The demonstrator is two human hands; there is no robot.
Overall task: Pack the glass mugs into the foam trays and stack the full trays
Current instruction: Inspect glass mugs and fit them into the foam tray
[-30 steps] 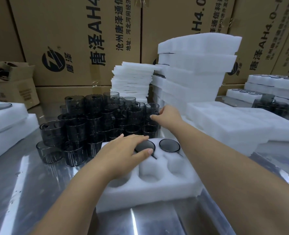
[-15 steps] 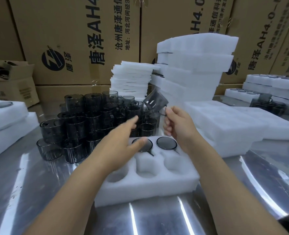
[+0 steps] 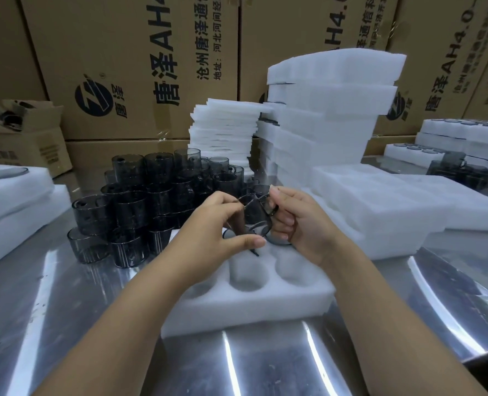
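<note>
Okay — left grip and right grip both pinch one mug over the tray; I'd worry it clips the seated mug — chipped glass.

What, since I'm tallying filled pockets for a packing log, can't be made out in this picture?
Head view only:
- Foam tray: its far pockets are covered by the left hand, the right hand and the mug they hold, so filled pockets cannot be counted.
- Tall foam stack: only its sides show; contents hidden.
- Open carton at left: contents dark and blurred.
- Far-right mugs: blurred, count unclear.
</note>
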